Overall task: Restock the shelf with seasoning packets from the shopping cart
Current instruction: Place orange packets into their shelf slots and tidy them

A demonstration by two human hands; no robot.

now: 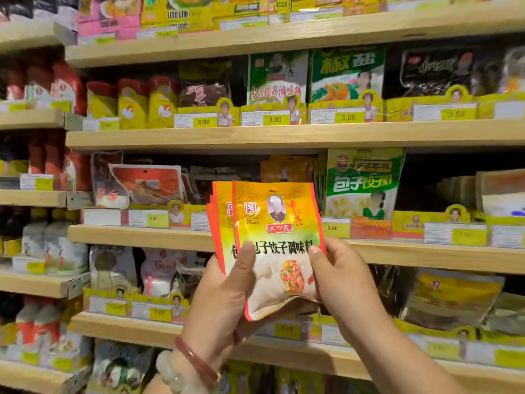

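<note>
A small stack of orange-and-yellow seasoning packets [277, 223] with a chef portrait and black characters is held upright in front of the shelves. My left hand [224, 297] grips the stack from the left, thumb across the front. My right hand [338, 282] pinches the front packet's right edge, thumb on its face. Behind the packets' top, more orange packets of the same kind [287, 167] stand in a shelf slot. The shopping cart is out of view.
Wooden shelves [255, 136] run across the view, filled with seasoning bags behind yellow price-tag holders. A green-and-white packet [363, 183] stands right of the orange slot, red-orange packets [147, 183] to its left. Bottles and bags fill the left bay.
</note>
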